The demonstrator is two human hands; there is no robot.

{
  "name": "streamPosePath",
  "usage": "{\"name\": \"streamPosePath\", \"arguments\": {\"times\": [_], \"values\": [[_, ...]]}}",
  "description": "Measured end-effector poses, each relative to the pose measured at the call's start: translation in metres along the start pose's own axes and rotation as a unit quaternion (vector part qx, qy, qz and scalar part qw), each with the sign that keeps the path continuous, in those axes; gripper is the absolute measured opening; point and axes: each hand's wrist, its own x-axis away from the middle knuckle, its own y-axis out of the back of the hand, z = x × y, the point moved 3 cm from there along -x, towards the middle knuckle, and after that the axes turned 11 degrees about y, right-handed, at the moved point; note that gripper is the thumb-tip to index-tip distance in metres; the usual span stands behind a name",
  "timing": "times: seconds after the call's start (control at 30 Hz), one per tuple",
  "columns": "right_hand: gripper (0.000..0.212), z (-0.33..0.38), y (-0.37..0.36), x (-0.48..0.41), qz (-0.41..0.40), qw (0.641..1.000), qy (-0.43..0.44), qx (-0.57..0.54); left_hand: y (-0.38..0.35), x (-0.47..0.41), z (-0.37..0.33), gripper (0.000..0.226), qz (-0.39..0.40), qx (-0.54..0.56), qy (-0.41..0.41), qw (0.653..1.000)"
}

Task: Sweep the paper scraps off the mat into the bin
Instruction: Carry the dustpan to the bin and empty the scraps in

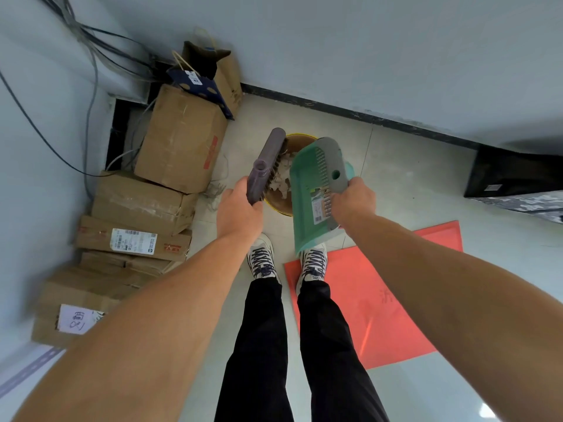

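Left hand: the left hand (239,210) is wrapped around the end of a purple brush (265,166), held over the bin with bristles turned toward the dustpan
Right hand: the right hand (353,202) is clamped on the grey handle end of a green dustpan (313,190), which is tilted above the bin
Bin: a yellow-rimmed bin (278,205) is seen on the tiled floor (396,166), between brush and dustpan
Paper scraps: pale paper scraps (281,178) are seen inside the bin
Mat: a red mat (374,287) is laid behind the bin, under one shoe (312,264)
Surroundings: cardboard boxes (179,141) are stacked along the left wall
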Motion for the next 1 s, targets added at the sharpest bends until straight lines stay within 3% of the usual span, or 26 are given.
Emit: {"name": "streamPosePath", "arguments": {"times": [0.2,0.4,0.53,0.63,0.77,1.0], "values": [[0.018,-0.006,-0.003,0.008,-0.003,0.993,-0.073,-0.092,0.0,0.006,-0.005,0.036,-0.009,0.012,0.002,1.0],[0.026,-0.01,0.007,0.015,0.007,0.998,0.028,0.062,0.003,0.016,-0.003,0.037,-0.009,0.011,-0.025,1.0],[0.029,-0.015,0.022,0.035,0.008,0.998,0.006,0.057,0.012,0.033,-0.009,0.042,-0.011,-0.005,-0.034,0.999],[0.047,-0.02,0.035,0.056,-0.016,0.998,0.008,0.056,0.02,0.05,-0.023,0.035,-0.01,-0.003,-0.029,1.0],[0.062,-0.017,0.064,0.082,-0.051,0.997,0.035,0.037,0.04,0.079,-0.057,0.031,-0.014,-0.015,-0.084,0.996],[0.049,0.013,0.143,0.121,-0.081,0.986,0.124,0.07,0.104,0.126,-0.126,0.048,-0.027,-0.035,-0.192,0.98]]}}
